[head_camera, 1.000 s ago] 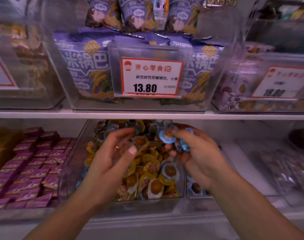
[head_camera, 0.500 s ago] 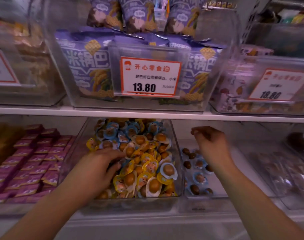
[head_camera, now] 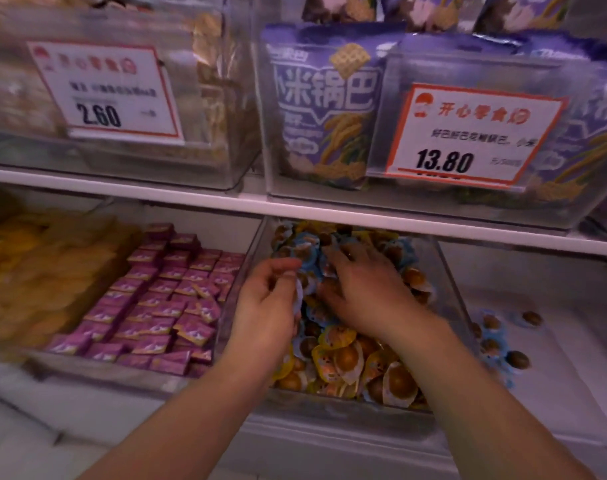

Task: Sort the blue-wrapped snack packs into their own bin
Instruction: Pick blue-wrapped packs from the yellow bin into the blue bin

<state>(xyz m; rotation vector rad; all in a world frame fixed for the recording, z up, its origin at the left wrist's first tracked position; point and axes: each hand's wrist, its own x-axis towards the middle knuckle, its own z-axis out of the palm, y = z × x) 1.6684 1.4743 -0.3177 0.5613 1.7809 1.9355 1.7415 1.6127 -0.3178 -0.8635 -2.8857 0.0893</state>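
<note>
1. Left of frame: purple packets are lying in a clear bin, below the 2.60 price tag.
2. Centre: the left hand is hovering over the mixed bin, its grip pinching a blue-wrapped snack pack.
3. Centre right: the right hand is resting on the pile, fingers spread, grip released.
4. Lower right: sorted blue packs are lying in the neighbouring bin.

The shelf edge hangs low over the far part of my mixed bin, so I reach in from the near side. The right bin lies mostly bare, open from above.
</note>
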